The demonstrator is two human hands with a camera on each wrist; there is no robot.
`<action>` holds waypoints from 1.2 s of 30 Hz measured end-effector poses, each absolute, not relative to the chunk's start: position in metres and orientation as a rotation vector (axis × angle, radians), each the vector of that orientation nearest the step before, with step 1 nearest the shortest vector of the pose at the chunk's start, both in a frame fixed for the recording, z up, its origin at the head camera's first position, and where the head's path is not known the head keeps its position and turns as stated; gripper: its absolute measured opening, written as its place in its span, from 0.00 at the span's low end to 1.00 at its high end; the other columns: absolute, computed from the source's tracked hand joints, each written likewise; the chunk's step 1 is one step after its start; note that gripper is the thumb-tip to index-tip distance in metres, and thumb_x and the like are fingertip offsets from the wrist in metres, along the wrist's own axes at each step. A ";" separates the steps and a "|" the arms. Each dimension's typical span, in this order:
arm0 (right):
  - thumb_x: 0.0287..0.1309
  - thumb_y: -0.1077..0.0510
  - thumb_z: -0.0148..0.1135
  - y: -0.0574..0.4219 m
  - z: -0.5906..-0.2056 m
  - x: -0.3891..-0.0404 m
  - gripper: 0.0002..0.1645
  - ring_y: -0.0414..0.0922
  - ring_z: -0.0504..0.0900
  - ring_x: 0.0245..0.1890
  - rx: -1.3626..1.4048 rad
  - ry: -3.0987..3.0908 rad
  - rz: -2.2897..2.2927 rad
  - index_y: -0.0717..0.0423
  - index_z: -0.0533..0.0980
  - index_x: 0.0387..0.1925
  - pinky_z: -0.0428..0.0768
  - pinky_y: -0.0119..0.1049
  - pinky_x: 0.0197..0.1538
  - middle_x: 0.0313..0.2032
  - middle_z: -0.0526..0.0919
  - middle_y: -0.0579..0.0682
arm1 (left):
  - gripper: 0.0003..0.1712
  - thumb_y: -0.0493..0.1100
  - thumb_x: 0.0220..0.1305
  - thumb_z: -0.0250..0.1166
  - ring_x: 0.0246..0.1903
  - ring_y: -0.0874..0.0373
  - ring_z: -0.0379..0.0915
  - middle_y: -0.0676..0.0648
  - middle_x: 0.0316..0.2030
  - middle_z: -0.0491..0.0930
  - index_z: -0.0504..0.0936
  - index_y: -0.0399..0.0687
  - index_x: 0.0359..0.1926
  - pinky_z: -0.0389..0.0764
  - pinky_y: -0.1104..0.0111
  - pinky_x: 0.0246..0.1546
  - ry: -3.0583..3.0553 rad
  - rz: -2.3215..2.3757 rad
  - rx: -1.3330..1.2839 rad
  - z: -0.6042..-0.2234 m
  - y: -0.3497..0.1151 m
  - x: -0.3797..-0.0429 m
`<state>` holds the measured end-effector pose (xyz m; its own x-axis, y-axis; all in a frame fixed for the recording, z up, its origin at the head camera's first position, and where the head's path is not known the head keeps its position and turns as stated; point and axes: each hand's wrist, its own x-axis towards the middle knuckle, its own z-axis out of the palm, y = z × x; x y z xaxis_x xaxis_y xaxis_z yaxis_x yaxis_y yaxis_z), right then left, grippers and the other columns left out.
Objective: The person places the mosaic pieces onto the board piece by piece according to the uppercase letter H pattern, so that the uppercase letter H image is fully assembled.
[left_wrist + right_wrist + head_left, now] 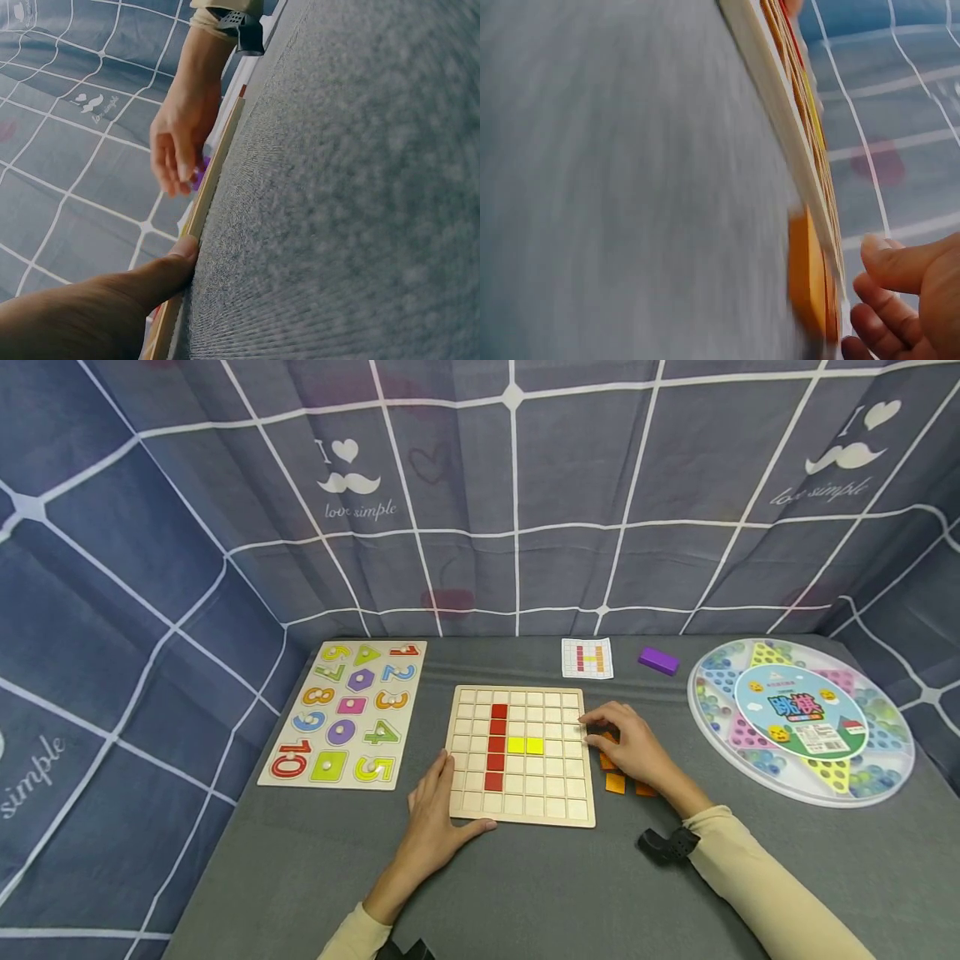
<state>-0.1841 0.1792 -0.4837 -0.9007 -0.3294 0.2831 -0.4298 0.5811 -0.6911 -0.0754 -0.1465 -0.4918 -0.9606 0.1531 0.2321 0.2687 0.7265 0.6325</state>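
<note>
Board [532, 781] is braced by left hand [437, 818], fingers straightened. Right hand [630, 747]: fingers loosely bent, nothing seen held; orange tiles [615, 783] near them are best pinched singly.

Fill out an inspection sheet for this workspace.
Surface: grey tabletop.
Job's things: grid board with five red squares in a column, two yellow squares beside them; orange squares at its right, partly hidden; pattern card beyond.
Clutter: number puzzle, purple block, round game board.
Hands: left hand touches the grid board's left and near edges; right hand by its right edge, nothing seen held.
Cables: nothing seen.
Surroundings: curtains behind and at both sides.
</note>
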 end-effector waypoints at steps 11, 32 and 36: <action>0.59 0.64 0.67 0.222 -0.490 -0.186 0.20 0.51 0.71 0.53 0.744 -2.780 1.231 0.53 0.79 0.54 0.65 0.48 0.56 0.52 0.78 0.53 | 0.65 0.58 0.41 0.81 0.68 0.36 0.56 0.32 0.73 0.54 0.57 0.30 0.72 0.56 0.49 0.53 -2.767 -1.016 -0.327 -0.492 -0.147 -0.075; 0.58 0.66 0.67 0.225 -0.494 -0.191 0.18 0.52 0.69 0.55 0.812 -2.810 1.252 0.50 0.81 0.49 0.64 0.54 0.59 0.51 0.75 0.51 | 0.65 0.57 0.40 0.81 0.68 0.37 0.56 0.32 0.73 0.55 0.58 0.30 0.72 0.56 0.49 0.53 -2.769 -1.017 -0.327 -0.492 -0.146 -0.076; 0.58 0.65 0.67 0.225 -0.494 -0.191 0.18 0.52 0.69 0.56 0.801 -2.813 1.269 0.50 0.81 0.50 0.64 0.54 0.60 0.51 0.75 0.51 | 0.65 0.57 0.40 0.81 0.68 0.37 0.56 0.32 0.73 0.54 0.58 0.30 0.72 0.56 0.49 0.53 -2.765 -1.028 -0.330 -0.491 -0.146 -0.076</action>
